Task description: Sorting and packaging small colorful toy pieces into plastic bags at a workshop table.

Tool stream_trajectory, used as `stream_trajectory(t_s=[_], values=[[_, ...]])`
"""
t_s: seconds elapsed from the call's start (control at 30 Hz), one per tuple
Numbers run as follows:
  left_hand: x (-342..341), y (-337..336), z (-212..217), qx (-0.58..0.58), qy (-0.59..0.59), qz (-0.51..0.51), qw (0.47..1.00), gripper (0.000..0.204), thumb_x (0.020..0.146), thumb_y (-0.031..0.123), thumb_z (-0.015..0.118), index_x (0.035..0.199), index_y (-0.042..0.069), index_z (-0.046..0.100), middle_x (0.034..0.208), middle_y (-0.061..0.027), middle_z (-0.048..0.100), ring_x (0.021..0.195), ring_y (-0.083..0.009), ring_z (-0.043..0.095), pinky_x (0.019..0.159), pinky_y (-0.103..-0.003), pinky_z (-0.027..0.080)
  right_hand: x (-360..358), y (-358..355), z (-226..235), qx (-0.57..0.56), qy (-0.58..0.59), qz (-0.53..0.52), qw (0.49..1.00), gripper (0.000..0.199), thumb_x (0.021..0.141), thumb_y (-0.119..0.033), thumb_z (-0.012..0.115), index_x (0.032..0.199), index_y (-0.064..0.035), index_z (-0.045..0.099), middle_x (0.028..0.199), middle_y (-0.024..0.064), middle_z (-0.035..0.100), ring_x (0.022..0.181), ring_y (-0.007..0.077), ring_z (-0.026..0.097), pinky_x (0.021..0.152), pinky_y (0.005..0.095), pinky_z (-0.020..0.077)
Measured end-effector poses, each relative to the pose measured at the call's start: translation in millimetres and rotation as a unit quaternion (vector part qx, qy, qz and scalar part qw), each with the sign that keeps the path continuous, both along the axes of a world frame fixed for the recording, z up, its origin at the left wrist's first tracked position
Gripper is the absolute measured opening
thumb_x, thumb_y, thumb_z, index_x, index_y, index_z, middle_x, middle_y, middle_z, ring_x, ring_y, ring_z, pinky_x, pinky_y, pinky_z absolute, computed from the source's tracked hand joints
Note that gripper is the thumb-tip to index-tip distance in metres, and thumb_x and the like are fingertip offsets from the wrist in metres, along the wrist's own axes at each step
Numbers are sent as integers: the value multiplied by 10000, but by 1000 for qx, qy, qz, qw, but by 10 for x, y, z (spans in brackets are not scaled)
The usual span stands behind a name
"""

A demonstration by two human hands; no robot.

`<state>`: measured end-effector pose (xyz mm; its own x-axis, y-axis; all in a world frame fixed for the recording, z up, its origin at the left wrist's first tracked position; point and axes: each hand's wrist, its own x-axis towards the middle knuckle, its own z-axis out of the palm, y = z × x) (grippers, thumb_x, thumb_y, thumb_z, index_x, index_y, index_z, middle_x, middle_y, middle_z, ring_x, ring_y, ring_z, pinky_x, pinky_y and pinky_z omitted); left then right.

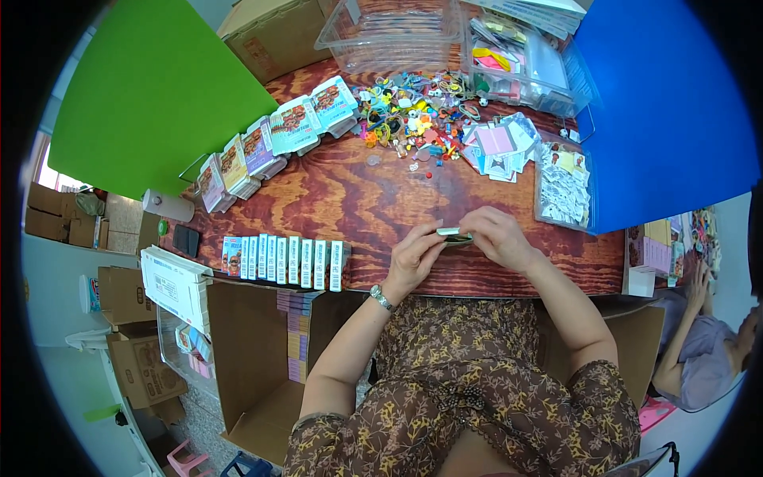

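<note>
My L hand [415, 254] + R hand [494, 238]: both grips closed on 1 small pale-green card box [455, 233].
Box is over near edge of red-brown wood-grain table [318, 199]; to L, approx. 10 slim white-and-blue card boxes [294, 262] in 1 row; beyond, 5 stacks of flat printed cartons [294, 127].
</note>
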<state>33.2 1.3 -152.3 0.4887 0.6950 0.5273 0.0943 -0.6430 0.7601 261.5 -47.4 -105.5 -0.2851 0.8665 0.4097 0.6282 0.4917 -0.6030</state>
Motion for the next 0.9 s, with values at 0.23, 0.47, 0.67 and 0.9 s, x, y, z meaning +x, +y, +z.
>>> stream_trajectory(t_s=[0.23,0.47,0.67,0.9], values=[[-25,13,-55,16,-1,14,1000,227,825,-7,762,1041,32,704,1131,-119,656,910,-258,685,714,-338,563,-22,15,224,-56,30,29,998,192,857,-49,712,1047,-47,687,1016,93,690,954,282,677,794,380,555],[20,-44,-77,-52,-42,22,998,249,833,-27,761,1047,12,640,1130,-133,652,869,-209,701,713,-304,596,-139,-9,122,15,-23,-26,999,206,839,-50,715,1044,-51,699,974,89,672,895,281,667,748,374,550],[27,-71,-87,-119,-59,20,991,288,851,-95,710,1105,-17,598,1132,-134,616,994,-200,685,831,-286,616,-324,-106,131,72,-114,-74,988,192,783,-41,702,973,-66,687,924,64,621,870,258,658,707,363,554],[-19,-25,-46,67,17,20,997,309,823,-86,726,1102,28,656,1151,-152,631,980,-256,685,714,-307,599,-349,-220,43,138,-152,-53,977,241,786,-70,655,1025,-36,671,968,80,605,948,271,655,760,357,576]])
